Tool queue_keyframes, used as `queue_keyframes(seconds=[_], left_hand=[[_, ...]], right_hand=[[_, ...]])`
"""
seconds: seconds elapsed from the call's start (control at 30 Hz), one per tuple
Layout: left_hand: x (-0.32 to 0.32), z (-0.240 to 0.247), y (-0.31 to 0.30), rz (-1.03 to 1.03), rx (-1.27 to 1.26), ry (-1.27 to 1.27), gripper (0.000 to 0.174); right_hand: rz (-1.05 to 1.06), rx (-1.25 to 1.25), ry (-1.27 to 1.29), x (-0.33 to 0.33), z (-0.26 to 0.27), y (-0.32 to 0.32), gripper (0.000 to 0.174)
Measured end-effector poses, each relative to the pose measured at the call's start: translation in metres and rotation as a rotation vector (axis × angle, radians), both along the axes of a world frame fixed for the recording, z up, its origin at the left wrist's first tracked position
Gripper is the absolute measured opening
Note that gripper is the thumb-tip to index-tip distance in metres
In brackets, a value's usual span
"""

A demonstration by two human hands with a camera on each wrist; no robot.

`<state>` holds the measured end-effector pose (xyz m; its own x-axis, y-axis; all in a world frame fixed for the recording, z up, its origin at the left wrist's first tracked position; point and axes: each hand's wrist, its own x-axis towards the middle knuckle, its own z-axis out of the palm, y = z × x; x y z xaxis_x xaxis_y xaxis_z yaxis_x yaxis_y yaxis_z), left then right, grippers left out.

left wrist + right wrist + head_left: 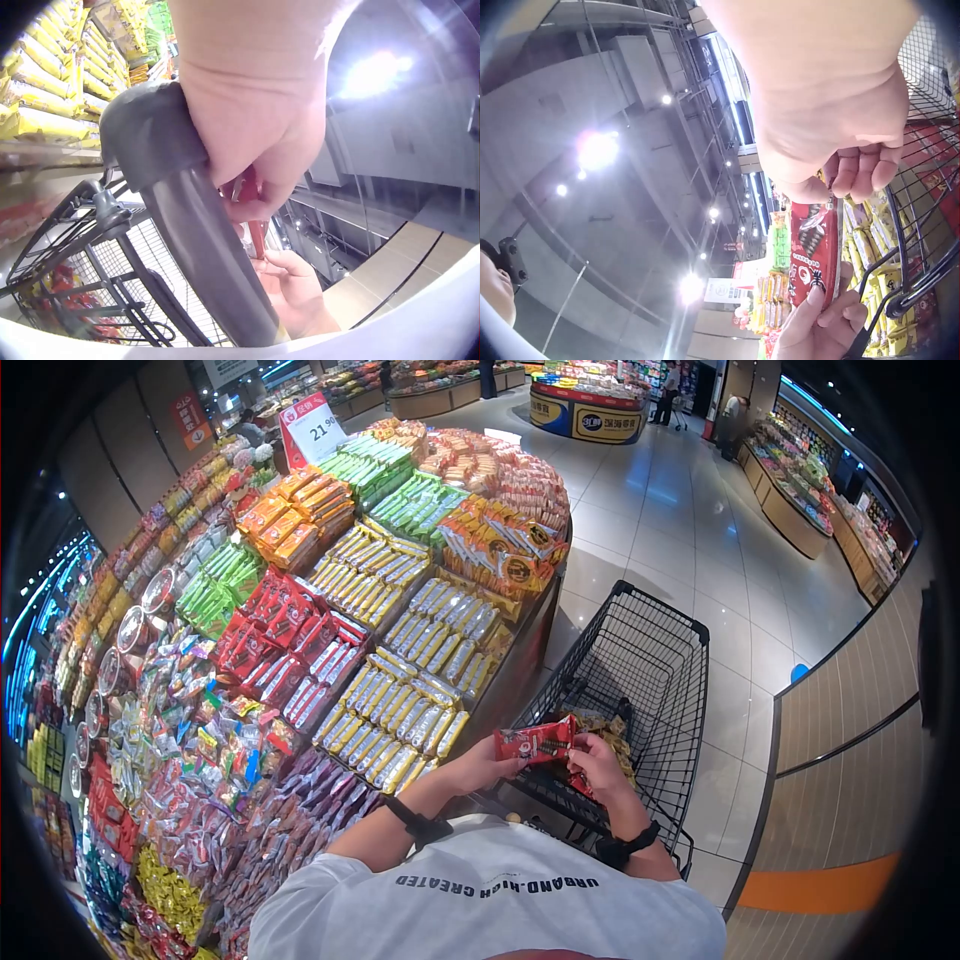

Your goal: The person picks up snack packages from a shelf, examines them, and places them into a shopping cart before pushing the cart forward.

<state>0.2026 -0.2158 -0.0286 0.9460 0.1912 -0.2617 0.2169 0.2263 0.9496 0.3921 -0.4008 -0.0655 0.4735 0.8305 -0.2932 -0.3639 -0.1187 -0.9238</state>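
A red packaged snack (536,742) is held level between both hands above the near end of a black shopping cart (655,660). The left hand (482,764) pinches its left end, thumb on the printed face. At the other end the right hand (597,766) grips the packet with curled fingers. In the right wrist view the red wrapper (810,247) shows dark pictures and white lettering, with the left hand (821,324) below it and the right hand (840,127) above. The left wrist view shows the left hand (255,127) beside the dark cart handle (210,247), the packet mostly hidden.
Gold and red packets (610,735) lie in the cart. On the left, a large round display holds yellow packets (392,720), red packets (275,620) and many other wrapped snacks, with a price sign (312,430) behind. Further counters (585,415) and a few people stand in the background.
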Motion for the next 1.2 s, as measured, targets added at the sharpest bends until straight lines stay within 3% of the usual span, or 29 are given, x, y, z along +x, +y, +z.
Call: queue_keyframes(seconds=[0.63,1.2], left_hand=[[0.004,-0.004,0.001,-0.019,0.015,0.015,0.023],[0.004,-0.003,0.003,-0.048,-0.002,0.024,0.026]], right_hand=[[-0.083,-0.042,-0.066,0.001,0.000,-0.003,0.011],[-0.145,-0.057,-0.058,0.005,-0.004,-0.002,0.012]])
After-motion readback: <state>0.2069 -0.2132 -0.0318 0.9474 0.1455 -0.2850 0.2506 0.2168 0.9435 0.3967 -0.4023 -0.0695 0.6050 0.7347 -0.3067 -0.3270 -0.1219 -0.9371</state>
